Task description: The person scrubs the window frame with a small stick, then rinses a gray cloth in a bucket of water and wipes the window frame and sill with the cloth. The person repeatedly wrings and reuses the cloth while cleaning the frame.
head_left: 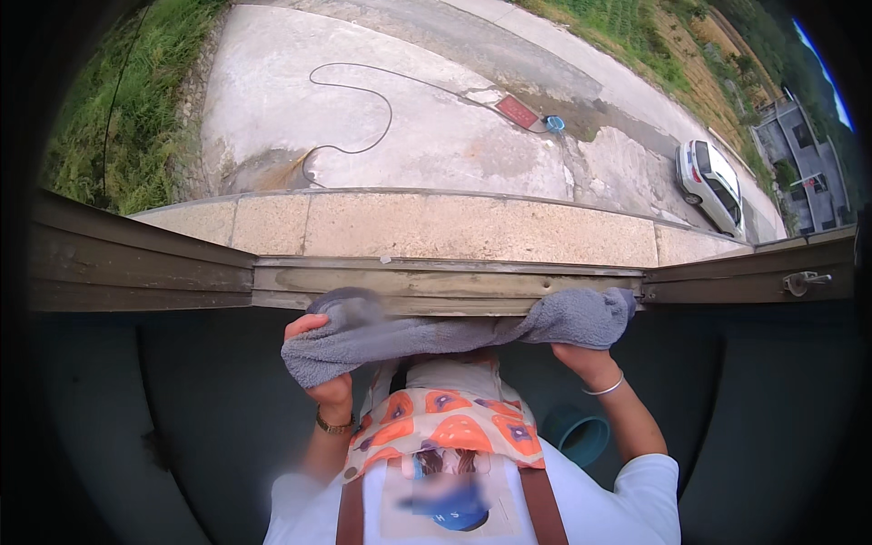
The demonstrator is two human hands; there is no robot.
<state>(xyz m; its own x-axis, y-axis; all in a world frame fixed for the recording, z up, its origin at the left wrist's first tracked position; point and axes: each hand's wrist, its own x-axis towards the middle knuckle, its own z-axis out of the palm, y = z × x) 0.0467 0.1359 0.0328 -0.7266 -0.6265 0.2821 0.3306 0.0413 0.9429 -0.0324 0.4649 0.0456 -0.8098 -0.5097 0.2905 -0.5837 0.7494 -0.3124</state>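
Window sill (pixel 454 278) above concrete yard (pixel 472 118); gray towel (pixel 427 336) stretched lengthwise along it, left hand (pixel 331 391) and right hand (pixel 586 361) clutching opposite ends.

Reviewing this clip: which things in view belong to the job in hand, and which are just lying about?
In the job:
grey cloth, gripped by the left hand, bunched over the right hand
brown ledge alongside it
teal bucket: perhaps, nearby but untouched

Lying about, apparently:
dark hose
blue basin
flat red rectangle
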